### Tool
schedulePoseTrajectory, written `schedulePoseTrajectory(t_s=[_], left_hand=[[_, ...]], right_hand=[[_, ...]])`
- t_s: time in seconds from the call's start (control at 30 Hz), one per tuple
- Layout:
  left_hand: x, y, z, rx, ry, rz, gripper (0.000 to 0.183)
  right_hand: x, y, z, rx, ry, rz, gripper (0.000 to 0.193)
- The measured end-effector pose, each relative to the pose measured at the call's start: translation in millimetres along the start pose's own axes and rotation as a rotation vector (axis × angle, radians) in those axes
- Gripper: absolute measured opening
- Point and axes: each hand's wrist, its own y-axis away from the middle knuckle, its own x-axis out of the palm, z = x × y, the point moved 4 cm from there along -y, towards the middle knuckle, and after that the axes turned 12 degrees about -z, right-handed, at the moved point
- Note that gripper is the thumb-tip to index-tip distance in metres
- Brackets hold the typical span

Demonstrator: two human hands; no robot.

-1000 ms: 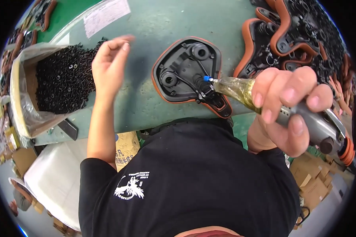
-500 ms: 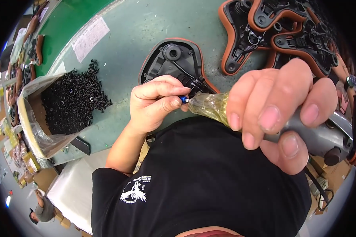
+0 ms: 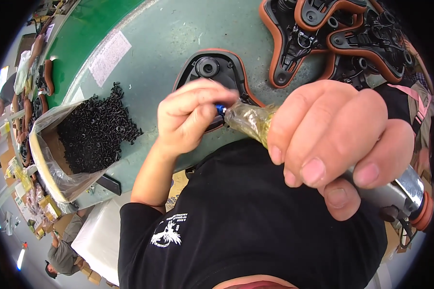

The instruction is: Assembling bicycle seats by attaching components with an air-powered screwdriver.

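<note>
My right hand [image 3: 342,139] is wrapped round a power screwdriver [image 3: 410,190] with a grey and shiny body. Clear yellowish wrapping [image 3: 250,120] covers its nose, which points left. At its tip is a blue bit collar [image 3: 220,109], and my left hand [image 3: 190,113] closes its thumb and fingers on it. The left fingertips are slightly blurred; whether they also hold a screw cannot be made out. Just beyond the left hand, an upturned bicycle saddle [image 3: 229,72] with a black underside and brown rim lies on the green table, partly covered by that hand.
On the left, a plastic-lined box [image 3: 48,161] lies tipped, with many black screws [image 3: 94,135] spilling onto the table [image 3: 178,29]. More upturned saddles [image 3: 294,48] are heaped at the far right. A paper sheet [image 3: 110,58] lies at the far left. Another person [image 3: 62,255] is at lower left.
The screwdriver's rear end has swung down, so the tool slants more, and its tip has risen slightly to the left. Both hands keep their holds. The whole view has shifted a little.
</note>
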Motion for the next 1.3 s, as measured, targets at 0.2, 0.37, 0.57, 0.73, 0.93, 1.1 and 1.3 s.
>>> schedulePoseTrajectory(t_s=[0.2, 0.37, 0.57, 0.73, 0.93, 1.1, 1.3], left_hand=[[-25, -39, 57, -0.336, -0.454, 0.049, 0.092], [-31, -19, 71, -0.48, -0.286, -0.05, 0.073], [-20, -16, 73, -0.548, -0.048, -0.256, 0.039], [-18, -7, 72, -0.586, -0.036, -0.296, 0.04], [-23, -18, 64, -0.313, -0.264, -0.052, 0.047], [-32, -35, 65, -0.102, -0.267, 0.12, 0.049], [-31, -34, 76, -0.11, -0.202, 0.046, 0.041]], right_hand=[[-9, -2, 27, 0.057, 0.275, -0.077, 0.048], [-16, 3, 0, 0.082, 0.203, -0.144, 0.054], [-30, 3, -24, 0.044, 0.197, -0.071, 0.048], [-16, 2, -49, 0.082, 0.036, -0.454, 0.033], [-2, -9, -40, 0.239, 0.161, -0.401, 0.034], [4, -12, -45, 0.182, 0.337, -0.09, 0.034], [13, -6, -70, 0.231, 0.341, -0.051, 0.03]])
